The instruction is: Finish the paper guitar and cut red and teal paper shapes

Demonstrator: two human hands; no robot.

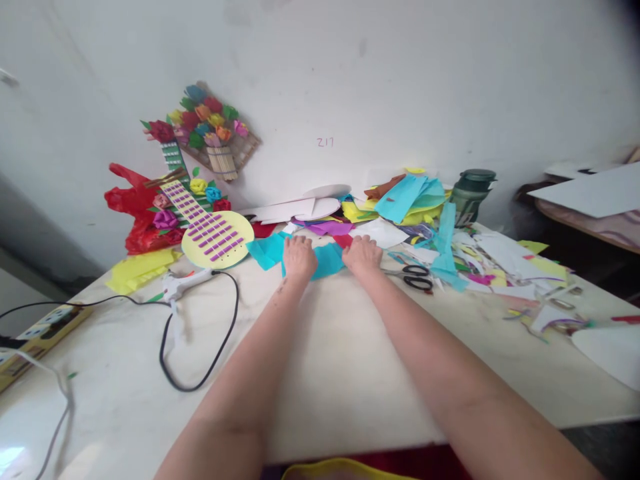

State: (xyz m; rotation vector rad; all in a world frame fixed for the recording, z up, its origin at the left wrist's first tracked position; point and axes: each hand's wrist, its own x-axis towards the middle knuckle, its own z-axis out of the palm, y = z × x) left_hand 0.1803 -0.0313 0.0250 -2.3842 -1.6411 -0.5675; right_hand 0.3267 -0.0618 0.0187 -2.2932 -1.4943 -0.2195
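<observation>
A piece of bright blue paper [327, 261] lies low over the table between my two hands. My left hand [300, 257] is closed on its left part, fingers curled over it. At the paper's right end my right hand [362, 254] is also closed, the fingertips partly hidden. Another blue sheet [267, 251] sticks out to the left of my left hand. A bit of red paper [343, 241] shows beside my right fingers. Black-handled scissors [418, 277] lie just right of my right hand.
A glue gun [186, 283] with a looping black cord lies at left, near a power strip [45, 337]. Behind it stand a yellow paper guitar [218, 240] and paper flowers [207, 123]. Paper scraps [500, 267] and a green bottle [471, 197] occupy the right.
</observation>
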